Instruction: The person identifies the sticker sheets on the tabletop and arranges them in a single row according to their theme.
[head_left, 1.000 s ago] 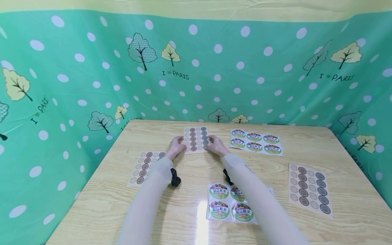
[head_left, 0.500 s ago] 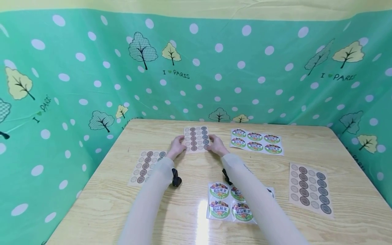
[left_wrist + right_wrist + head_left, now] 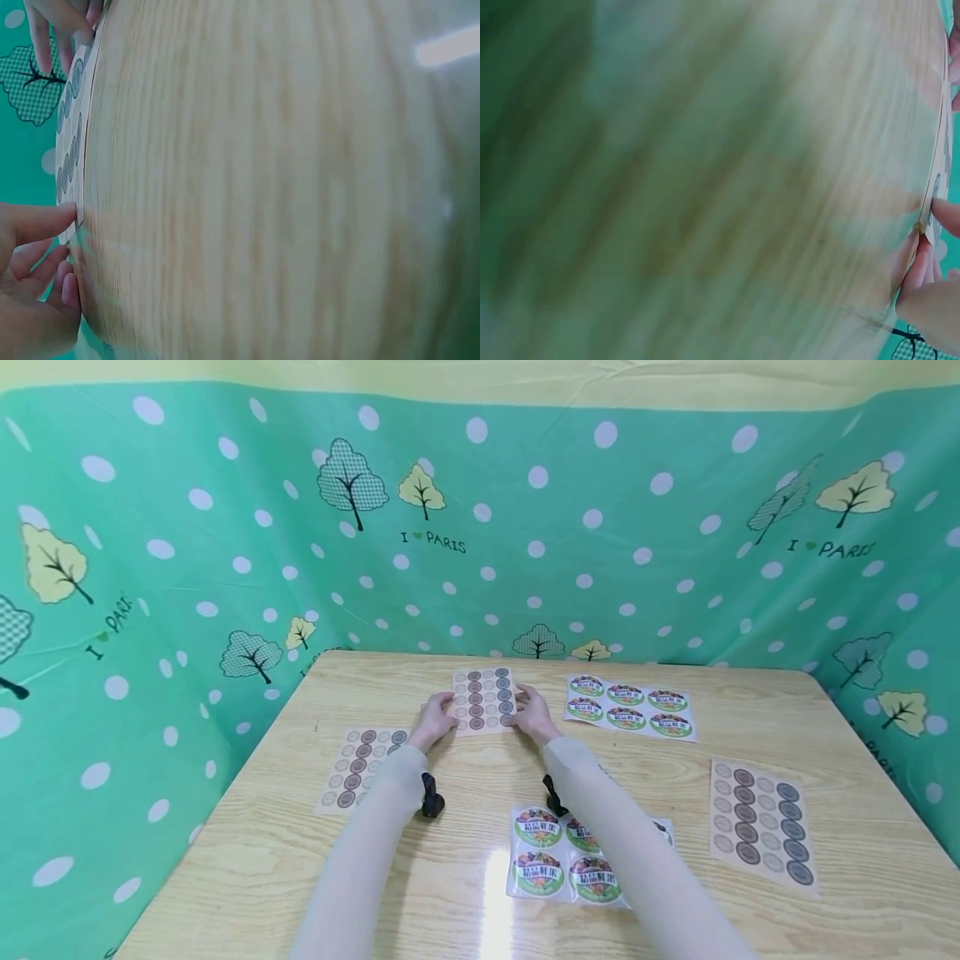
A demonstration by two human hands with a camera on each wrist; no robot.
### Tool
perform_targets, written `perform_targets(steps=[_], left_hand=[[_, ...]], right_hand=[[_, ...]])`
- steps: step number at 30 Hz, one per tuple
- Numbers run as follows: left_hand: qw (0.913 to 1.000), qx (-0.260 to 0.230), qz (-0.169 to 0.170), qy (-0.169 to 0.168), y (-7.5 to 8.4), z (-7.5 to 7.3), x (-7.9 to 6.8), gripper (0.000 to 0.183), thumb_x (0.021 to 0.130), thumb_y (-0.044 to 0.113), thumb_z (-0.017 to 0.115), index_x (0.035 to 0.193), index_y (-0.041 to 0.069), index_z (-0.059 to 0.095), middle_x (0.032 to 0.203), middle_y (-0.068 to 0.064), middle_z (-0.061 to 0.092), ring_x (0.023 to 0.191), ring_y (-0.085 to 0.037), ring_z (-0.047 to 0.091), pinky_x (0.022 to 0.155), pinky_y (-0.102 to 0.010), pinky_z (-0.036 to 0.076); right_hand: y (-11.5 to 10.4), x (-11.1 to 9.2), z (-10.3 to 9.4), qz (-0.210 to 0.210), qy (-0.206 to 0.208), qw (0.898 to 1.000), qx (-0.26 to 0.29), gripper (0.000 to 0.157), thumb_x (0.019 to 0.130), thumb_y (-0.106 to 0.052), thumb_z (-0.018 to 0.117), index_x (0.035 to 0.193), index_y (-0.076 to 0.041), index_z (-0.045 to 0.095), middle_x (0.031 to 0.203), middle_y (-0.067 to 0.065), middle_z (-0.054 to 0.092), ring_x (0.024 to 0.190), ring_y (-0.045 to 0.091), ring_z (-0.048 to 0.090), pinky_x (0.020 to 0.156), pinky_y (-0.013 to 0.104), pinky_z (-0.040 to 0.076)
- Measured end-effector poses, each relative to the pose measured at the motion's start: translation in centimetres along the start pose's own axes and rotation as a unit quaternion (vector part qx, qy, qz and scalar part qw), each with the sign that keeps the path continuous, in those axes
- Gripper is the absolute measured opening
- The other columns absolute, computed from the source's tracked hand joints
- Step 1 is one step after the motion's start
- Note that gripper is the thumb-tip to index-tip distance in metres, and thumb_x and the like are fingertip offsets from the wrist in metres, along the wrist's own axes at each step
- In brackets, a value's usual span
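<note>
Little has moved: left hand (image 3: 434,720) and right hand (image 3: 535,716) pinch opposite edges of the sticker sheet (image 3: 482,701), seemingly aligning it; next calls for even release.

My left sleeve (image 3: 363,860) and my right sleeve (image 3: 637,843) are both long and very pale, close to white with a little gray mixed in. The cloth looks plain and smooth, and it goes all the way down to my wrists. My left hand (image 3: 433,720) and right hand (image 3: 534,715) are bare. Near the wrist, on the 3 o'clock side of my left arm, I wear a small black camera (image 3: 431,797) with a round, bumpy end. My other black camera (image 3: 553,795) is on the 9 o'clock side of my right arm.
</note>
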State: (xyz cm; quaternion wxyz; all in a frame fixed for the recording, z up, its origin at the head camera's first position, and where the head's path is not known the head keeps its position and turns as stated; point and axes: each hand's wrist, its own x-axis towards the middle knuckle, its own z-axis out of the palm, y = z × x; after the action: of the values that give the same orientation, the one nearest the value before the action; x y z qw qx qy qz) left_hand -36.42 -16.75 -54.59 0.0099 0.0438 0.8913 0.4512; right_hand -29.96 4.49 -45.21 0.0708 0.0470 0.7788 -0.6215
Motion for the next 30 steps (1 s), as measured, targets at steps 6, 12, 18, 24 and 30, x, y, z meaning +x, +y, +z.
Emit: perform_targets(steps=[6,12,18,24,30], left_hand=[[0.9998,0.005,0.000,0.018,-5.9,2.2,4.2,0.065,0.069,0.006,0.071,0.128,0.010,0.045,0.130,-0.014,0.039,0.119,-0.029,0.037,0.101,-0.037,0.031],[0.9995,-0.025,-0.009,0.016,-5.1,1.9,3.9,0.071,0.065,0.001,0.072,0.129,0.006,0.042,0.128,-0.015,0.044,0.117,-0.029,0.041,0.100,-0.037,0.032],[0.9924,-0.116,0.016,0.037,-8.6,2.7,6.2,0.069,0.061,-0.004,0.073,0.124,0.006,0.048,0.099,-0.007,0.059,0.089,-0.019,0.053,0.078,-0.026,0.047],[0.9836,-0.170,-0.026,0.053,-5.7,1.4,4.0,0.058,0.064,-0.005,0.071,0.117,0.012,0.056,0.083,-0.005,0.063,0.074,-0.017,0.059,0.065,-0.025,0.051],[0.9713,-0.220,-0.044,0.080,-3.2,0.9,2.5,0.048,0.068,-0.010,0.065,0.110,0.013,0.061,0.075,-0.005,0.062,0.066,-0.017,0.060,0.056,-0.024,0.052]], right_hand=[[0.0,-0.2,0.0,0.011,0.038,0.999,-0.010,0.062,0.072,0.018,0.051,0.130,-0.003,0.041,0.110,0.017,0.052,0.096,0.025,0.052,0.070,0.025,0.049],[-0.6,-0.5,-0.1,0.050,0.046,0.997,0.041,0.050,0.077,0.016,0.051,0.123,-0.002,0.049,0.104,0.017,0.055,0.091,0.023,0.053,0.078,0.028,0.049],[-1.3,-1.0,-0.3,0.097,0.039,0.989,0.105,0.047,0.080,0.013,0.051,0.123,-0.007,0.050,0.109,0.016,0.056,0.089,0.022,0.057,0.076,0.031,0.050],[-1.5,-1.2,-0.4,0.115,0.033,0.984,0.130,0.048,0.080,0.011,0.051,0.123,-0.009,0.050,0.112,0.015,0.058,0.087,0.020,0.059,0.075,0.030,0.051],[-1.2,-1.6,-0.6,0.134,0.042,0.980,0.143,0.046,0.081,0.008,0.050,0.123,-0.013,0.052,0.108,0.014,0.059,0.085,0.018,0.058,0.073,0.028,0.051]])
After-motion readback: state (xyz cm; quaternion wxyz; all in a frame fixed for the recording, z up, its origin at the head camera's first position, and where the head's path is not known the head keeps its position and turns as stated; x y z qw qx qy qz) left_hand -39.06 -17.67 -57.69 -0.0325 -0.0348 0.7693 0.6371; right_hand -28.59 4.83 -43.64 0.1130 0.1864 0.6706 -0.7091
